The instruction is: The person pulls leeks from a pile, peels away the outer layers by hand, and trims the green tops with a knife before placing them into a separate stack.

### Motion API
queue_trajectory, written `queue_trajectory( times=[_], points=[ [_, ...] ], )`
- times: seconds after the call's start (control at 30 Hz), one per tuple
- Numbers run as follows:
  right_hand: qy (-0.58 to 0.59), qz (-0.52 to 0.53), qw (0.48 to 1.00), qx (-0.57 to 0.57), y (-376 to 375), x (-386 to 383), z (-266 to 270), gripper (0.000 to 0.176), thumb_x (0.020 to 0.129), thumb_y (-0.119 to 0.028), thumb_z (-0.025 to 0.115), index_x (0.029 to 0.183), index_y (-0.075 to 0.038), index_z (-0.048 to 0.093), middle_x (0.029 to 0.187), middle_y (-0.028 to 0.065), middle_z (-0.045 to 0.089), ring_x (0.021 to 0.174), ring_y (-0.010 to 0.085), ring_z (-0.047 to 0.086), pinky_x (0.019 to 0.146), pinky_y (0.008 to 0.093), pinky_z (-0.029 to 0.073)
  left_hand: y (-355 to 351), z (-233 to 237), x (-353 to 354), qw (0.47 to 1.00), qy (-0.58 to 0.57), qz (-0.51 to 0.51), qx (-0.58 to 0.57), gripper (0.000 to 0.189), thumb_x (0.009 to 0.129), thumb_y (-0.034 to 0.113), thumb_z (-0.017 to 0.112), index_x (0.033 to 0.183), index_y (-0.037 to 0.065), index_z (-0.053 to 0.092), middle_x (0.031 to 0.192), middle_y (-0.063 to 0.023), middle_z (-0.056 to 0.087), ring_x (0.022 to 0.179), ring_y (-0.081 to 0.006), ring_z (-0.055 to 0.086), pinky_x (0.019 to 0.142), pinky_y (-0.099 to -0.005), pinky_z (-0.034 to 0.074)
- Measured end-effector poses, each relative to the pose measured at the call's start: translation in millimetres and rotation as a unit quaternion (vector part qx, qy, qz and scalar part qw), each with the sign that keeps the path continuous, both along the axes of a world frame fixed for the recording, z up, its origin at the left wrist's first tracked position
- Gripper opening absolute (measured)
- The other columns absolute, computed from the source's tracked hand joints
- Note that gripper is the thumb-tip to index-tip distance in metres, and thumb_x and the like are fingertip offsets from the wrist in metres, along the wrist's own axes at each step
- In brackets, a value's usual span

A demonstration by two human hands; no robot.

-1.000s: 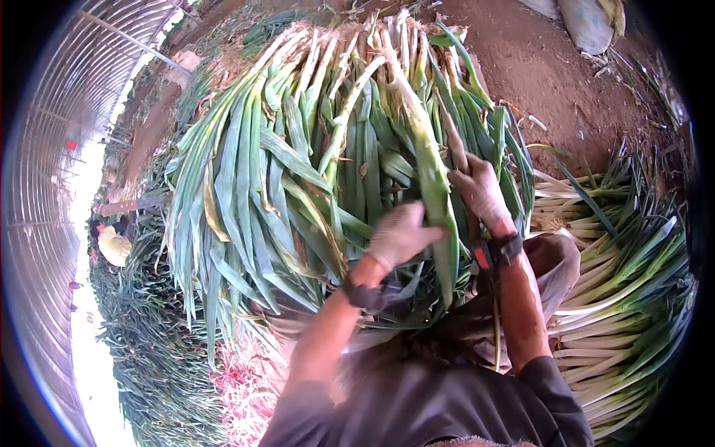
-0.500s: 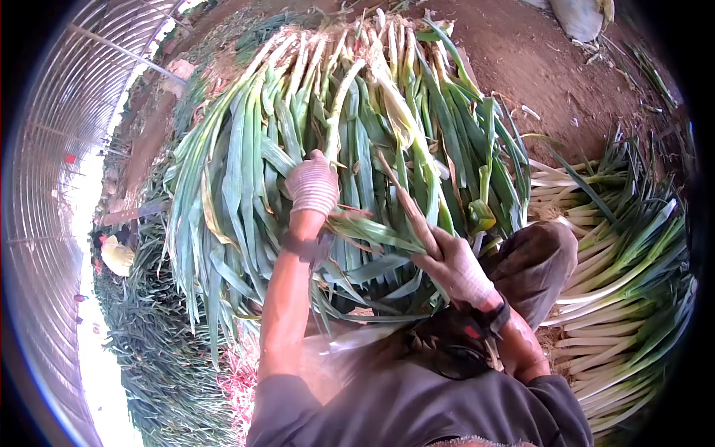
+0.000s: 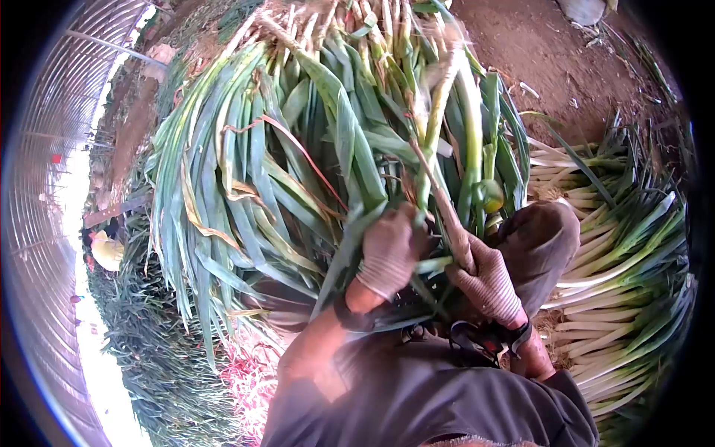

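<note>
A big heap of leafy green stalks (image 3: 246, 179) lies across the middle, pale root ends at the top. My left hand (image 3: 392, 249), in a striped knit glove, is closed around green leaves near my lap; motion blurs it. One lifted stalk (image 3: 439, 104) rises from about that hand, its root end blurred. My right hand (image 3: 488, 279), gloved too, grips the handle of a long wooden tool (image 3: 445, 205) that points up and left across the leaves. The tool's far tip is hard to make out among them.
Trimmed stalks with white stems (image 3: 596, 335) lie in rows at the right. My bent knee (image 3: 538, 231) is beside my right hand. More dark green stalks (image 3: 164, 365) fill the lower left, next to pink-red strands (image 3: 249, 372). Bare soil (image 3: 536, 45) shows at the top right.
My left hand has moved right and down, close to my right hand, pulling leaves with it. My right hand and the tool have shifted slightly right and down. A red strand now shows over the heap.
</note>
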State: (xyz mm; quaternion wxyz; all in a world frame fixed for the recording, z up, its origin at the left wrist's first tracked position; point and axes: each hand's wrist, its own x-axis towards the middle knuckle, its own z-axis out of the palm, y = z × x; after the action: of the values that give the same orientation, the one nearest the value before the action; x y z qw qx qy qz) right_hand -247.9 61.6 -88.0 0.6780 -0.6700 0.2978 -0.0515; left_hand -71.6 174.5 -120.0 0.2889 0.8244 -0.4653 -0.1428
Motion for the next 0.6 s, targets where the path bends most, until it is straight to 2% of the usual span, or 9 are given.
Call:
queue_trajectory(
  times=[0.07, 0.1, 0.13, 0.2, 0.27, 0.3, 0.4, 0.5, 0.6],
  points=[
    [0.019, 0.004, 1.0, -0.003, -0.9, -7.4, -6.1, 0.062, 0.083, -0.008, 0.067, 0.141, 0.006, 0.048, 0.105, 0.0175, 0.07, 0.101, 0.0102, 0.059, 0.093, 0.0298, 0.05, -10.0, -1.2, 16.5, 0.993, 0.051, 0.101, -0.039, 0.014, 0.096, 0.02, 0.063, 0.096, 0.006, 0.063, 0.068, -0.0068, 0.06, 0.058, -0.0172, 0.059, 0.056, -0.0346, 0.049],
    [0.005, -0.003, 1.0, -0.021, 1.3, -10.9, -7.7, 0.061, 0.083, -0.008, 0.067, 0.14, 0.006, 0.048, 0.103, 0.0175, 0.069, 0.099, 0.01, 0.059, 0.091, 0.03, 0.051, -11.8, -6.8, 27.8, 0.99, 0.019, 0.088, -0.109, 0.017, 0.099, 0.022, 0.062, 0.092, 0.007, 0.065, 0.066, -0.0014, 0.058, 0.056, -0.0096, 0.053, 0.051, -0.0297, 0.044],
    [-0.009, -0.01, 0.999, -0.039, 4.9, -15.7, -9.5, 0.061, 0.083, -0.008, 0.067, 0.14, 0.006, 0.048, 0.1, 0.0174, 0.069, 0.097, 0.0099, 0.058, 0.089, 0.0303, 0.051, -12.5, -2.1, 30.1, 0.981, 0.097, 0.122, -0.116, 0.014, 0.099, 0.018, 0.062, 0.094, 0.007, 0.067, 0.066, 0.0026, 0.056, 0.055, -0.0059, 0.049, 0.049, -0.0236, 0.039],
    [-0.013, -0.017, 0.999, -0.043, 12.7, -24.3, -16.1, 0.06, 0.084, -0.009, 0.066, 0.139, 0.005, 0.049, 0.095, 0.0173, 0.068, 0.092, 0.0098, 0.058, 0.085, 0.0309, 0.052, -16.8, -8.6, 38.8, 0.936, 0.229, 0.185, -0.19, 0.011, 0.097, 0.014, 0.065, 0.095, 0.004, 0.067, 0.063, 0.0005, 0.056, 0.052, -0.01, 0.051, 0.049, -0.0275, 0.041],
    [-0.001, -0.018, 1.0, -0.023, 19.7, -29.1, -22.8, 0.059, 0.084, -0.009, 0.066, 0.138, 0.005, 0.049, 0.09, 0.0171, 0.066, 0.088, 0.0097, 0.057, 0.081, 0.0317, 0.053, -23.1, -10.4, 41.9, 0.902, 0.308, 0.205, -0.224, 0.01, 0.097, 0.011, 0.065, 0.095, 0.001, 0.066, 0.064, 0.0056, 0.052, 0.054, -0.0026, 0.045, 0.048, -0.0211, 0.037],
    [-0.007, -0.014, 0.999, -0.034, 24.3, -29.7, -21.5, 0.056, 0.084, -0.009, 0.066, 0.136, 0.004, 0.05, 0.084, 0.0175, 0.062, 0.082, 0.0091, 0.053, 0.076, 0.0323, 0.053, -25.9, -11.5, 38.2, 0.903, 0.305, 0.214, -0.216, 0.011, 0.097, 0.01, 0.064, 0.095, 0.0, 0.066, 0.064, 0.0039, 0.053, 0.053, -0.0039, 0.045, 0.048, -0.0215, 0.037],
    [-0.026, -0.007, 0.997, -0.077, 34.4, -37.4, -27.8, 0.051, 0.084, -0.01, 0.067, 0.132, 0.002, 0.053, 0.081, 0.024, 0.062, 0.076, 0.0309, 0.07, 0.071, 0.0366, 0.054, -25.6, -14.9, 38.0, 0.904, 0.295, 0.211, -0.227, 0.012, 0.097, 0.011, 0.064, 0.095, 0.0, 0.068, 0.065, 0.0031, 0.056, 0.055, -0.0034, 0.047, 0.05, -0.0197, 0.037],
    [0.024, 0.012, 0.998, -0.063, 36.0, -31.6, -28.7, 0.049, 0.084, -0.01, 0.066, 0.13, 0.002, 0.054, 0.081, 0.0265, 0.062, 0.076, 0.0424, 0.067, 0.069, 0.0394, 0.054, -29.4, -15.1, 41.1, 0.901, 0.309, 0.22, -0.211, 0.013, 0.097, 0.011, 0.063, 0.093, -0.001, 0.067, 0.065, 0.0016, 0.057, 0.054, -0.0043, 0.048, 0.05, -0.0208, 0.038],
    [-0.014, 0.004, 0.996, -0.086, 36.4, -20.9, -37.5, 0.049, 0.084, -0.011, 0.067, 0.129, 0.002, 0.054, 0.079, 0.0267, 0.061, 0.074, 0.0414, 0.067, 0.068, 0.0404, 0.053, -29.5, -14.7, 44.9, 0.913, 0.289, 0.212, -0.196, 0.013, 0.097, 0.012, 0.063, 0.091, 0.001, 0.067, 0.063, 0.0005, 0.058, 0.052, -0.0048, 0.048, 0.049, -0.0209, 0.037]
  ],
)
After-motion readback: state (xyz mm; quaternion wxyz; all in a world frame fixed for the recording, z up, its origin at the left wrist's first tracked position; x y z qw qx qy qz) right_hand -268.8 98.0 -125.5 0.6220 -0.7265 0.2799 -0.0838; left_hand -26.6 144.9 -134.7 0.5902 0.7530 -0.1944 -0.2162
